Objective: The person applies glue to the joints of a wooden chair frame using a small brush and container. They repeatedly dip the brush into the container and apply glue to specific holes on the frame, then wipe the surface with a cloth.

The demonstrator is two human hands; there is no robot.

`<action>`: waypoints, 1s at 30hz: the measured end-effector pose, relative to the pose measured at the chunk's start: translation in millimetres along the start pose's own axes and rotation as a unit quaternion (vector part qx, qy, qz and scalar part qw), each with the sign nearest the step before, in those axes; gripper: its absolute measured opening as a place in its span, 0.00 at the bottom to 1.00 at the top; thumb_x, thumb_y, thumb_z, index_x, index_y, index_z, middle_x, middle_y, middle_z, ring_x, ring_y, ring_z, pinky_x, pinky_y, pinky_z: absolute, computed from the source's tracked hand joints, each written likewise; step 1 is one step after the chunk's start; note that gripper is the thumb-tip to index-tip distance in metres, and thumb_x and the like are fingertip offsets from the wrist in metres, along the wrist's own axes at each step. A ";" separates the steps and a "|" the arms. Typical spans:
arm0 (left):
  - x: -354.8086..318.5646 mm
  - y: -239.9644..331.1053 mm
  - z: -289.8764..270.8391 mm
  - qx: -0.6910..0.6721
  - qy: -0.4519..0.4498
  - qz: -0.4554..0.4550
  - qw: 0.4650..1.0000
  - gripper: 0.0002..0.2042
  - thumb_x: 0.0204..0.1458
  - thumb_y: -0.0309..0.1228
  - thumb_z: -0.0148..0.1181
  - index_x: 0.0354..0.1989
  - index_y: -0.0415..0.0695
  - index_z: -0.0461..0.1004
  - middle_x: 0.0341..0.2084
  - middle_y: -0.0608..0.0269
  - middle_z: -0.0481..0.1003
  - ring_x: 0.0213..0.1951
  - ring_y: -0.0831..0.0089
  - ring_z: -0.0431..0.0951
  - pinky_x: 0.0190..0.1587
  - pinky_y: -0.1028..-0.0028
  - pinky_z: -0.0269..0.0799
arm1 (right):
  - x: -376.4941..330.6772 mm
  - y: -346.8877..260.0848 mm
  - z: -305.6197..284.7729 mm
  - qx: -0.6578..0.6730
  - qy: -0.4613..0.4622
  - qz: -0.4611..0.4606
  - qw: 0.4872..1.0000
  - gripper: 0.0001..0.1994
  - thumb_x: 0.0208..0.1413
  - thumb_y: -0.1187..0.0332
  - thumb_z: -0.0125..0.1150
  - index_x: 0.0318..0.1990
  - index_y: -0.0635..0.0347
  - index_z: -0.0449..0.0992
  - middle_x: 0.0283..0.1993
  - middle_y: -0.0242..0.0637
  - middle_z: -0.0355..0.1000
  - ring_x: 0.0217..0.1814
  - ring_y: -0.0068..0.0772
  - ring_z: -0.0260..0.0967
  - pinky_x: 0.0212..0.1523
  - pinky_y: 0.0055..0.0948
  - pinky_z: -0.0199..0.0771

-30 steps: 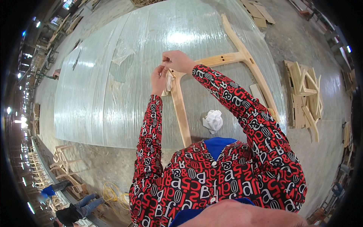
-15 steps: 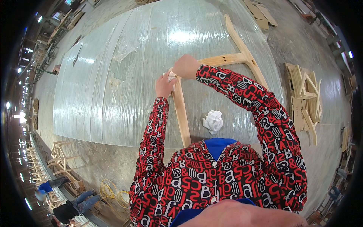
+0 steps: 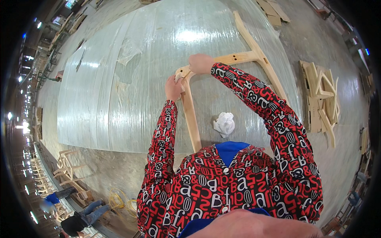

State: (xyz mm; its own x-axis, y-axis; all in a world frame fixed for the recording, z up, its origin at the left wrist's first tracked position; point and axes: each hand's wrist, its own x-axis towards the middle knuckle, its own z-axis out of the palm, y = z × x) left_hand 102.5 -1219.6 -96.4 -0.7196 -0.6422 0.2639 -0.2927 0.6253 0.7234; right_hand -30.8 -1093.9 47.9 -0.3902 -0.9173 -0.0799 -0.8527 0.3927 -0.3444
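A pale wooden chair-like frame lies on a table wrapped in clear plastic film. One leg runs toward my body, and a crossbar with dark holes joins it to a curved far-right piece. At the near-left corner my left hand presses a small white cloth against the wood, fingers closed on it. My right hand is closed in a fist over the crossbar, just right of that corner; whatever it grips is mostly hidden. A crumpled white cloth rests on the film between frame and body.
Wooden frame parts are stacked on cardboard on the floor at the right. Flat cardboard lies at the far right. Lower left, a wooden chair frame, a yellow hose and two other people are on the floor.
My right hand has moved right and slightly away, off the corner, uncovering a hole there. My left hand stays at the corner with the cloth.
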 end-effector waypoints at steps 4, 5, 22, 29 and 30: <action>-0.3 -1.0 5.7 -0.068 0.033 -0.006 0.997 0.12 0.52 0.33 0.57 0.39 0.36 0.74 0.32 0.51 0.76 0.36 0.60 0.76 0.39 0.66 0.69 | -2.1 -1.1 -7.6 -0.006 0.020 -0.004 1.000 0.13 0.47 0.67 0.52 0.31 0.68 0.77 0.35 0.55 0.74 0.39 0.55 0.74 0.40 0.47 0.73; 0.5 -1.1 5.1 -0.081 0.038 -0.021 0.996 0.13 0.52 0.33 0.58 0.40 0.36 0.74 0.33 0.50 0.75 0.37 0.58 0.76 0.40 0.65 0.69 | -1.2 -2.7 -11.5 -0.017 0.017 0.008 1.000 0.12 0.46 0.67 0.53 0.32 0.66 0.78 0.35 0.53 0.75 0.39 0.53 0.74 0.39 0.46 0.74; 16.0 12.1 -17.9 -0.218 0.011 -0.073 0.973 0.13 0.54 0.33 0.58 0.41 0.37 0.73 0.31 0.60 0.76 0.34 0.76 0.75 0.37 0.74 0.70 | -7.4 -16.7 -49.8 -0.080 0.058 0.012 0.995 0.10 0.45 0.68 0.55 0.34 0.60 0.80 0.35 0.46 0.77 0.38 0.46 0.76 0.36 0.42 0.77; 20.5 10.3 -22.9 -0.363 -0.037 -0.128 0.922 0.12 0.56 0.31 0.55 0.46 0.40 0.71 0.35 0.66 0.74 0.36 0.78 0.74 0.40 0.76 0.70 | -15.2 -11.7 -61.6 -0.077 0.053 0.018 0.995 0.12 0.45 0.65 0.56 0.36 0.61 0.78 0.37 0.44 0.77 0.40 0.46 0.76 0.38 0.42 0.76; 21.6 9.4 -28.3 -0.385 -0.049 -0.128 0.913 0.13 0.56 0.31 0.55 0.48 0.40 0.70 0.37 0.65 0.74 0.38 0.78 0.74 0.41 0.76 0.70 | -15.5 -10.4 -62.9 -0.070 0.054 0.019 0.996 0.13 0.46 0.64 0.56 0.36 0.60 0.78 0.37 0.44 0.77 0.40 0.46 0.75 0.38 0.42 0.76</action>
State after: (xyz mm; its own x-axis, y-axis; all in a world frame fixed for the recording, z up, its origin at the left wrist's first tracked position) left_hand 102.0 -1240.1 -65.8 -0.7531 -0.6579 -0.0084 0.0419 -0.0607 0.9973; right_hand -37.8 -1079.6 111.5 -0.4520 -0.8919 0.0134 -0.8735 0.4396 -0.2090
